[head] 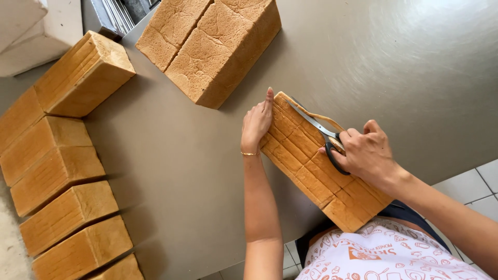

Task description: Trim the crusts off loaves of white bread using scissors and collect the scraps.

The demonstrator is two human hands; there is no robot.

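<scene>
A long brown bread loaf (311, 171) lies diagonally on the grey metal table (394, 67), its near end over the table edge by my body. My left hand (256, 123) rests flat against the loaf's left side, fingers together, steadying it. My right hand (367, 151) grips black-handled scissors (322, 134) whose blades run along the loaf's top right edge. A thin strip of crust (320, 115) curls away from the loaf beside the blades.
Two large uncut loaves (207, 46) stand side by side at the back centre. Several trimmed loaves (57, 171) line the table's left side. White boxes (36, 31) sit at the far left corner. Tiled floor (480, 189) shows at lower right.
</scene>
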